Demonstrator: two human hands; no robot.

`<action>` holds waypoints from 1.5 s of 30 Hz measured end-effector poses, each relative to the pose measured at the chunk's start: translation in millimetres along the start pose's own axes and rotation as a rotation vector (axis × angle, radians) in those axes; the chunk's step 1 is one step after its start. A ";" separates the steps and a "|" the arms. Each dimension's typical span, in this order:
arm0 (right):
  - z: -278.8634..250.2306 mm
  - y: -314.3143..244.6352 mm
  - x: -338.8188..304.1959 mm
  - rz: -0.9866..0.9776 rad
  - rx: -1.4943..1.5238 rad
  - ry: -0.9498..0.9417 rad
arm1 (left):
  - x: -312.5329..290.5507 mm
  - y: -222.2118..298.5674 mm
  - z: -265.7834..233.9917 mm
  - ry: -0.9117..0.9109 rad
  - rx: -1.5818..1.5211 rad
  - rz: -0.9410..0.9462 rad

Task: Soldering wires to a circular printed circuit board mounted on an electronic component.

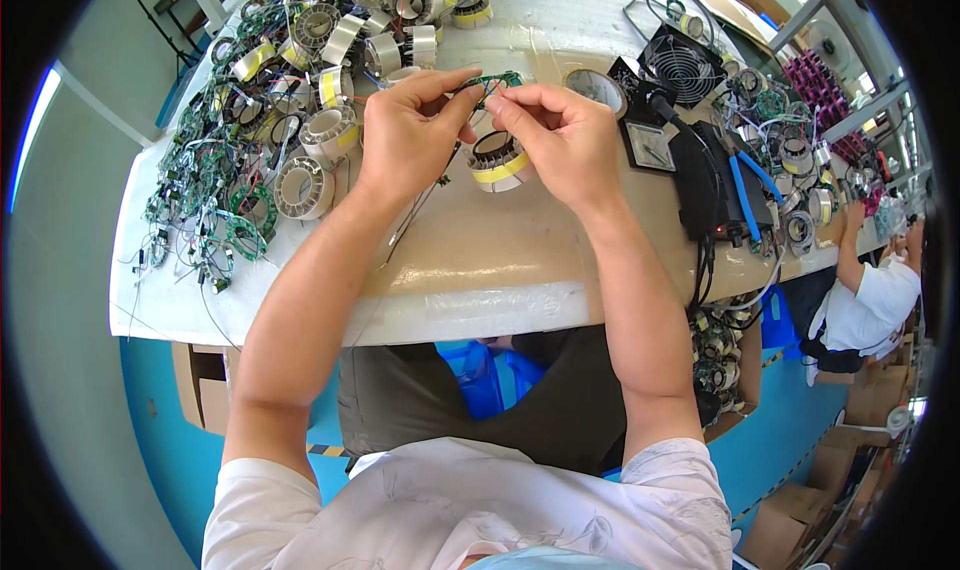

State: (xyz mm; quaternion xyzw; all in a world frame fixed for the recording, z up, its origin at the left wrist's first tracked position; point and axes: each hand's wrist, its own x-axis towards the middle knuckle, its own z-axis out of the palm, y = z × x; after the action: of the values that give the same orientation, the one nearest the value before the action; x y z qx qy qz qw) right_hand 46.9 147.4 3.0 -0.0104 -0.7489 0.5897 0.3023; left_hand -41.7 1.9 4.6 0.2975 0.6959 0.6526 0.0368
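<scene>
Both hands are raised over the workbench and pinch one small green ring-shaped circuit board between them. My left hand grips its left side with thumb and forefinger. My right hand holds its right side. Thin wires hang from the board down toward the bench. Just below the hands stands a round coil with a yellow tape band, touching neither hand.
A heap of coils and green ring boards fills the bench's left and back. A tape roll, a small fan, a black power unit and blue-handled pliers lie right. Another person sits far right.
</scene>
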 end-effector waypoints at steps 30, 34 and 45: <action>1.0 5.1 -0.7 -0.040 -0.061 -0.016 | -3.5 6.6 -1.7 -0.064 -0.122 -0.009; 3.5 -0.3 -1.2 0.053 0.050 0.041 | -4.6 10.3 0.1 -0.010 -0.084 -0.096; 1.5 17.5 3.4 -0.164 -0.254 0.155 | -5.8 -1.0 6.3 -0.010 -0.106 0.017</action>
State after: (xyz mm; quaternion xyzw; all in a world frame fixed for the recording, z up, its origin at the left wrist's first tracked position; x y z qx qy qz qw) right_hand 37.5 152.7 -11.3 -0.0328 -0.7900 0.4610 0.4028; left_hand -34.6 4.8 0.9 0.3043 0.6577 0.6872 0.0502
